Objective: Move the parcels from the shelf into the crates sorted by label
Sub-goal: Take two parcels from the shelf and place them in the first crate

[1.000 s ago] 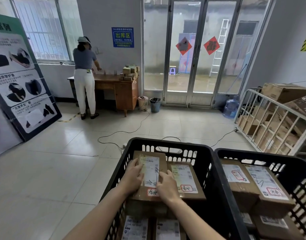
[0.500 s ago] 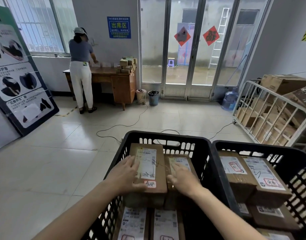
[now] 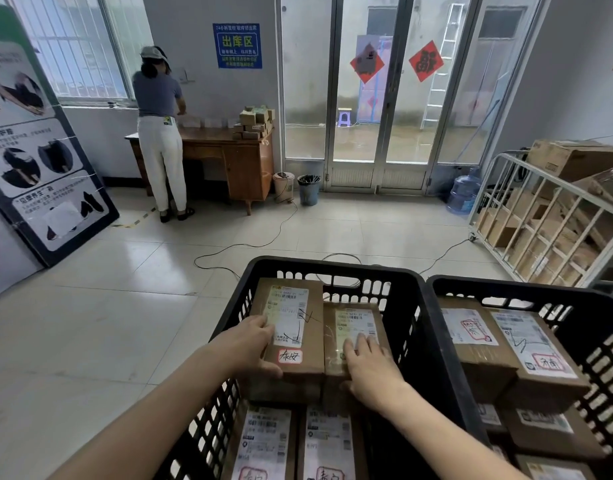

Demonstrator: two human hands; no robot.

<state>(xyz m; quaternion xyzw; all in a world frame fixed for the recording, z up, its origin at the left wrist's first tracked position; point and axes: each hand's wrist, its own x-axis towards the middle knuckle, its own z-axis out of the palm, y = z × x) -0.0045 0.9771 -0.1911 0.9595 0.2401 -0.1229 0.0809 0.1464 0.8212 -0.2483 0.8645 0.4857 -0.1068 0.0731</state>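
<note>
Two black crates stand side by side before me, the left crate (image 3: 333, 269) and the right crate (image 3: 513, 286), both holding brown labelled parcels. In the left crate, my left hand (image 3: 253, 344) grips the near left corner of the top left parcel (image 3: 293, 306), fingers on its label and thumb under its near edge. My right hand (image 3: 371, 368) lies on the neighbouring parcel (image 3: 350, 315), fingers straight over its label. That parcel sits slightly lower than the left one. More labelled parcels (image 3: 263, 441) lie nearer to me in the same crate.
A cable (image 3: 263, 239) trails over the tiled floor beyond the crates. A wire cart (image 3: 540, 220) of cardboard boxes stands at the right, with a water bottle (image 3: 464, 192) beside it. A person (image 3: 159, 133) stands at a wooden desk (image 3: 235, 157); a poster board (image 3: 38, 150) leans left.
Both hands were on the left parcel a second ago. My right hand has since shifted right onto the neighbouring parcel, and the left parcel has settled lower into the crate.
</note>
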